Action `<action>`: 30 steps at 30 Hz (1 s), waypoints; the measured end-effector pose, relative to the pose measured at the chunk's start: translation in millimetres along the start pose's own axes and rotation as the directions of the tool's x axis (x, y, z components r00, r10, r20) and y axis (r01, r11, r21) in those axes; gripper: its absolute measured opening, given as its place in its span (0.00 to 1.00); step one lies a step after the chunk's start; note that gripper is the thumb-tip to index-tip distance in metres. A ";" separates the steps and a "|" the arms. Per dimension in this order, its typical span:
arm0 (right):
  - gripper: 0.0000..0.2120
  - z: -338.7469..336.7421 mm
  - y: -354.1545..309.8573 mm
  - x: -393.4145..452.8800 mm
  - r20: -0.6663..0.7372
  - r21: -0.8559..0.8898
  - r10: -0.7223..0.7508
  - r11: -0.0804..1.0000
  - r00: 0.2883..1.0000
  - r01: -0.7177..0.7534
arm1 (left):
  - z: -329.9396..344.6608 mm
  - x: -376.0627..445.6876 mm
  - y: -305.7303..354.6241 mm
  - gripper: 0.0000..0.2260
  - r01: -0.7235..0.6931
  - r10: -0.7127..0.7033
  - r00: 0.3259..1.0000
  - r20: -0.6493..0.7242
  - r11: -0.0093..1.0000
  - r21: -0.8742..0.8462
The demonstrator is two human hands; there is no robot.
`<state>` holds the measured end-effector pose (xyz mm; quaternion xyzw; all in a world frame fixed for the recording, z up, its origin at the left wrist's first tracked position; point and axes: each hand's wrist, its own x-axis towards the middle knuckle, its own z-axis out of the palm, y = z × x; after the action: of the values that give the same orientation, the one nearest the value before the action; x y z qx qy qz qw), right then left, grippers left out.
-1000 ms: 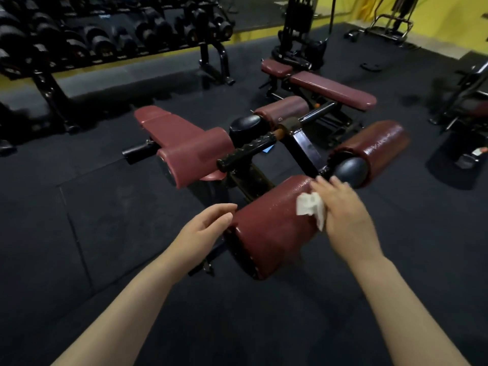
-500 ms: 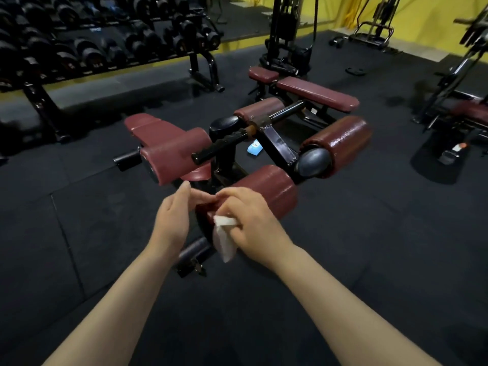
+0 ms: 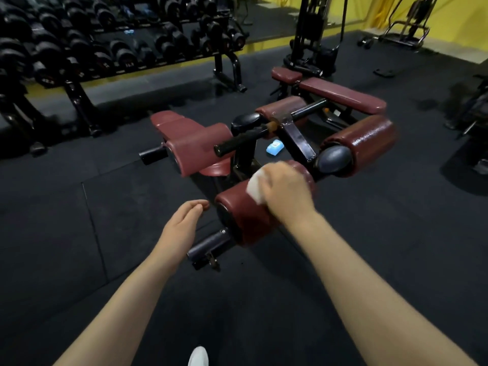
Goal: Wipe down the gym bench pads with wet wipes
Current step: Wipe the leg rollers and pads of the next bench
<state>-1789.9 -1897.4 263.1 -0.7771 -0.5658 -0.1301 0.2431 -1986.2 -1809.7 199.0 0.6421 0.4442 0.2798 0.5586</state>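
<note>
A maroon roller pad (image 3: 245, 215) lies nearest me on the bench's black frame. My right hand (image 3: 286, 192) presses a white wet wipe (image 3: 255, 187) onto the top of this pad. Just left of the pad's end, my left hand (image 3: 184, 225) hovers with loosely curled fingers, holding nothing and not touching the pad. Further maroon pads sit beyond: a glossy roller (image 3: 367, 140) at right, a small roller (image 3: 282, 109) behind, and a flat pad (image 3: 195, 143) at left. A blue wipes pack (image 3: 274, 147) lies on the floor under the frame.
A dumbbell rack (image 3: 111, 48) lines the back left. A second maroon bench (image 3: 340, 95) and a cable machine (image 3: 314, 35) stand behind. Another machine (image 3: 475, 114) sits at the right edge. A black bar stub (image 3: 208, 247) protrudes below the near pad. Black rubber flooring (image 3: 79, 233) surrounds everything.
My right hand has carried the wipe from the pad's near end up onto its top. My left hand has pulled back from the pad's end.
</note>
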 end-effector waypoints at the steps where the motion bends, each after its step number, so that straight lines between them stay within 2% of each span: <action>1: 0.03 4.0 -16.7 -12.4 0.033 0.114 -0.055 0.992 0.998 0.051 | -1.4 2.7 0.2 0.12 0.004 -0.004 1.000 0.017 1.000 0.000; 2: 0.07 6.1 -30.9 -22.3 0.102 0.223 -0.083 0.973 0.991 0.059 | -2.5 5.6 1.0 0.12 0.009 -0.009 0.999 0.040 1.000 0.003; 4: 0.06 10.7 -42.8 -33.0 0.218 0.347 -0.167 0.934 0.962 0.084 | -4.1 12.6 4.1 0.12 0.023 -0.023 0.996 0.089 1.000 0.005; 7: 0.05 11.1 -29.3 -19.1 0.257 0.319 -0.195 0.942 0.946 0.108 | -5.3 22.0 8.7 0.13 0.052 -0.050 0.988 0.144 0.999 -0.010; 11: 0.05 12.0 28.6 15.7 0.185 0.082 0.047 0.995 0.982 -0.063 | -9.8 32.5 11.0 0.17 0.045 -0.048 0.974 0.222 0.999 0.018; 14: 0.08 6.0 68.2 36.2 0.166 -0.059 0.263 0.965 0.950 -0.257 | -12.4 33.0 8.7 0.17 -0.029 0.029 0.971 0.239 1.000 -0.003; 17: 0.11 6.5 62.3 53.0 0.135 -0.114 0.389 0.920 0.911 -0.376 | -11.4 27.2 2.1 0.17 -0.079 0.090 0.970 0.225 0.995 -0.056; 19: 0.12 9.4 28.8 48.1 0.187 -0.057 0.322 0.947 0.928 -0.317 | -10.7 23.8 -1.9 0.17 -0.108 0.126 0.968 0.217 0.990 -0.092; 21: 0.10 10.7 -18.6 25.7 0.268 0.127 0.088 0.984 0.959 -0.126 | -11.7 22.6 -3.4 0.17 -0.128 0.158 0.961 0.226 0.981 -0.145; 23: 0.07 8.2 -52.7 0.3 0.396 0.294 -0.183 0.954 0.900 0.065 | -13.1 21.0 -2.2 0.15 -0.163 0.207 0.946 0.248 0.969 -0.187; 24: 0.06 7.4 -53.1 -3.4 0.432 0.320 -0.257 0.940 0.865 0.120 | -13.9 20.6 -1.0 0.14 -0.201 0.240 0.938 0.251 0.965 -0.169; 25: 0.06 6.4 -45.0 -0.3 0.438 0.324 -0.266 0.938 0.859 0.125 | -14.9 20.0 0.0 0.15 -0.245 0.271 0.928 0.255 0.961 -0.129; 27: 0.06 6.3 -10.0 13.3 0.386 0.261 -0.131 0.965 0.913 0.028 | -16.8 18.5 1.3 0.16 -0.312 0.316 0.909 0.270 0.948 -0.060; 29: 0.06 4.8 36.9 26.8 0.261 0.086 0.078 0.991 0.962 -0.103 | -18.8 16.3 1.5 0.16 -0.377 0.366 0.880 0.302 0.926 -0.022; 30: 0.06 2.8 59.3 31.5 0.203 -0.003 0.183 0.982 0.962 -0.186 | -19.4 14.6 1.2 0.16 -0.406 0.385 0.865 0.322 0.914 -0.003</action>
<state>-1724.0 -1884.6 262.2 -0.8336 -0.5137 -0.0224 0.2017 -1996.0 -1787.7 202.3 0.7735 0.2169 0.2674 0.5320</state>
